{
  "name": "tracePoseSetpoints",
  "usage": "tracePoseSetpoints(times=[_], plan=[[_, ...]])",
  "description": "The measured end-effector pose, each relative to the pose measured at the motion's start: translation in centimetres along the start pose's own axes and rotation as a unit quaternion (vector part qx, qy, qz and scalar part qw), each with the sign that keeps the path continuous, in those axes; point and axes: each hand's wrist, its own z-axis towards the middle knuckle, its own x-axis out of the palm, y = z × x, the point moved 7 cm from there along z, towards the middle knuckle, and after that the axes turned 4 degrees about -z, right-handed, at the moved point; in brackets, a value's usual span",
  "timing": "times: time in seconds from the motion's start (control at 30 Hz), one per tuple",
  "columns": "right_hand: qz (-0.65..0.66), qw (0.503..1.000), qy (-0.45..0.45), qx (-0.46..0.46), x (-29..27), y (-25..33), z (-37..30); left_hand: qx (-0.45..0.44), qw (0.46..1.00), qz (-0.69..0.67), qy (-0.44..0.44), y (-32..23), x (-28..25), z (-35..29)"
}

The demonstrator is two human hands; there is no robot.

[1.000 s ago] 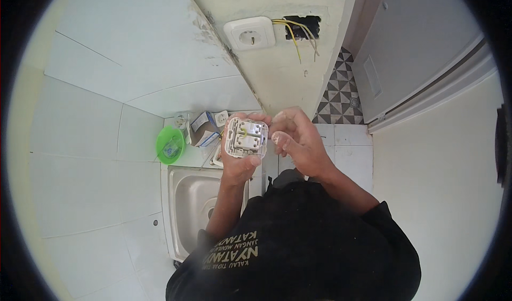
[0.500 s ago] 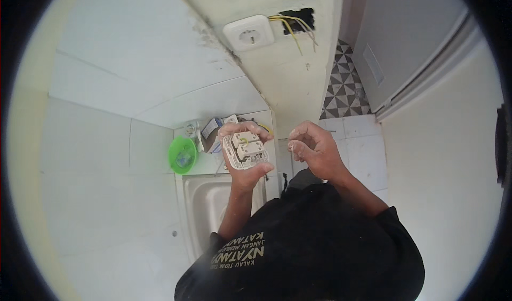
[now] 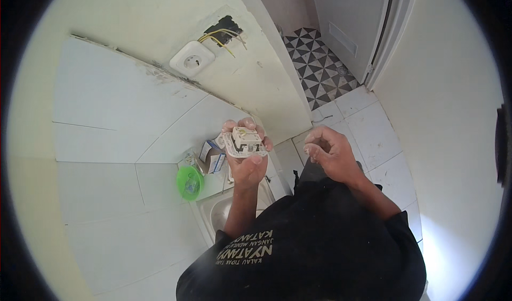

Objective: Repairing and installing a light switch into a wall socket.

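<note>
My left hand (image 3: 248, 169) is wrapped round a white wall switch (image 3: 247, 145), thumb at its near edge and fingers along its far side. The switch's back faces up, showing its pale terminal blocks and metal parts. To its right, my right hand (image 3: 335, 154) is held in the air with curled fingers, thumb and forefinger close together. Whether something small sits between those fingertips I cannot make out. Both hands are dusted with pale powder. On the wall ahead, yellow and pale wires (image 3: 220, 36) stick out of a rough dark opening (image 3: 224, 26).
A white wall socket (image 3: 192, 59) is mounted left of the opening. Beyond my left hand, a green bowl (image 3: 186, 191) and an open small carton (image 3: 211, 157) stand on the counter by a sink (image 3: 217, 215). A grey door (image 3: 349, 13) stands at the far right, beside patterned floor tiles (image 3: 322, 71).
The view has turned, so the socket and opening now appear further left and more floor shows. The switch has tilted in my left hand. My right hand keeps its curled shape.
</note>
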Motion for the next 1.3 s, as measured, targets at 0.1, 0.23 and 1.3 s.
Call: tracePoseSetpoints(times=[0.1, 0.23, 1.3], plan=[[0.013, 0.999, -0.038, -0.008, -0.6, 0.1, -0.4, 0.038, 0.998, -0.044, 0.026, -0.1, -0.9, 0.1], [0.031, 0.999, -0.04, -0.01, -0.5, 0.1, 0.0, 0.094, 0.992, -0.085, 0.028, -0.8, -2.0, -0.1], [-0.694, 0.492, 0.162, -0.5, 9.3, 19.6, 19.1, -0.016, 0.984, -0.162, -0.077, -1.1, -4.5, 6.3]])
